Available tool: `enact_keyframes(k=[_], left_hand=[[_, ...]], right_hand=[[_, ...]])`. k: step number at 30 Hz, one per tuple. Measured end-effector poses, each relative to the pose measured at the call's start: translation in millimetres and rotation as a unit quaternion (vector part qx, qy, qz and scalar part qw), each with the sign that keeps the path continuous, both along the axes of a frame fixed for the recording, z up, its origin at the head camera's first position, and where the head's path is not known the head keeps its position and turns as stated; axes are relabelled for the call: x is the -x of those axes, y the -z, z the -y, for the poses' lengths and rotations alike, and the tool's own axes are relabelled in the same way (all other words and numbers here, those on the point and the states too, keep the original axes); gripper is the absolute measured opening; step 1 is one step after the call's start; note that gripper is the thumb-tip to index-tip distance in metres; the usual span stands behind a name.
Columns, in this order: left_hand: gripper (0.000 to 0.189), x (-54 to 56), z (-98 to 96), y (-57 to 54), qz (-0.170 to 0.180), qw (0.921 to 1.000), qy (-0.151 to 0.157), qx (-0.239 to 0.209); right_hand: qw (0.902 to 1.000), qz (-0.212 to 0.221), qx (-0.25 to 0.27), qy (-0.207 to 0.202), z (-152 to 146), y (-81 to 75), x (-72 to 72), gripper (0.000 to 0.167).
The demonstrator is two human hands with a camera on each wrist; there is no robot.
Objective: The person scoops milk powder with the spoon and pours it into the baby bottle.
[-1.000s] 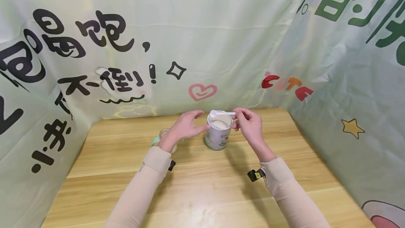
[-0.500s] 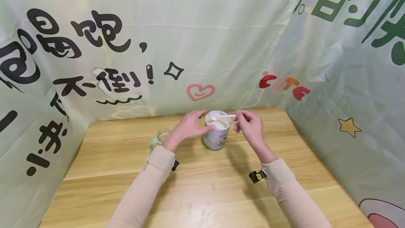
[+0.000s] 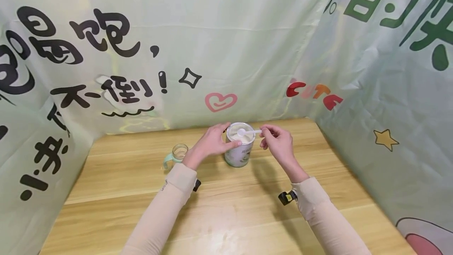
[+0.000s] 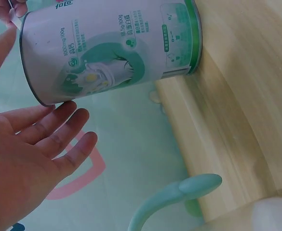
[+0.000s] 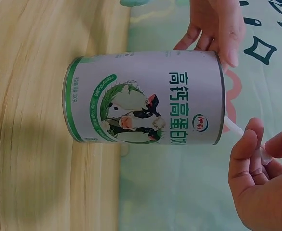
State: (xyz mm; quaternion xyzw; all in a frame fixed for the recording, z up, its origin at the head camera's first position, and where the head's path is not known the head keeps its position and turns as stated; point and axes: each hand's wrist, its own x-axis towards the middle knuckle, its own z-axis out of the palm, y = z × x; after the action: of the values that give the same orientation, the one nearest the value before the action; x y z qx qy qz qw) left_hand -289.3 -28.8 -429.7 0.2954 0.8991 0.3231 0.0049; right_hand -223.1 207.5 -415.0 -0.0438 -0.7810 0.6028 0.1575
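Observation:
An upright white milk powder can [image 3: 238, 156], with green trim and a cow picture on its label [image 5: 136, 113], stands on the table with its top open. Pale powder is visible inside. My right hand [image 3: 278, 141] pinches the handle of a white measuring scoop [image 3: 242, 132], whose bowl is over the powder within the can's mouth. My left hand [image 3: 212, 141] is at the can's left side, its fingers [image 4: 66, 130] extended and loosely spread near the rim, its thumb lying across the rim. Whether the scoop holds powder is hard to tell.
Left of the can stands a clear cup [image 3: 179, 151] with a mint-green handle [image 3: 166, 162], partly behind my left forearm. Printed cloth walls [image 3: 262, 50] enclose the wooden table [image 3: 226, 211] at the back and sides.
The scoop has come down from above the rim into the can's mouth. My left hand has moved closer to the can, its thumb now over the rim. The head view has shifted slightly.

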Motion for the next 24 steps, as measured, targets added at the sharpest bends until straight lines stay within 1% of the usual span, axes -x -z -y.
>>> enact_keyframes(k=[5,8,12,18,24], left_hand=[[0.093,-0.5,-0.9,0.2,-0.002,1.0,-0.003,0.005],[0.093,-0.6,-1.3,-0.1,-0.003,1.0,-0.003,0.007],[0.094,-0.9,-2.0,-1.5,-0.004,0.9999,-0.001,0.011],[0.095,-1.0,-3.1,-1.5,0.001,0.9999,0.003,0.012],[0.095,-2.2,-2.4,-3.8,0.008,0.9999,0.004,0.012]], right_hand=[[0.9997,0.006,-0.024,-0.004,3,0.2,1.0,0.025],[0.9984,0.003,-0.054,-0.012,6,-0.2,2.1,0.026],[0.9939,-0.008,-0.108,-0.016,9,-1.1,2.3,0.025],[0.9849,-0.023,-0.17,-0.023,13,-1.5,3.5,0.026],[0.971,-0.026,-0.234,-0.042,18,-1.8,5.4,0.03]])
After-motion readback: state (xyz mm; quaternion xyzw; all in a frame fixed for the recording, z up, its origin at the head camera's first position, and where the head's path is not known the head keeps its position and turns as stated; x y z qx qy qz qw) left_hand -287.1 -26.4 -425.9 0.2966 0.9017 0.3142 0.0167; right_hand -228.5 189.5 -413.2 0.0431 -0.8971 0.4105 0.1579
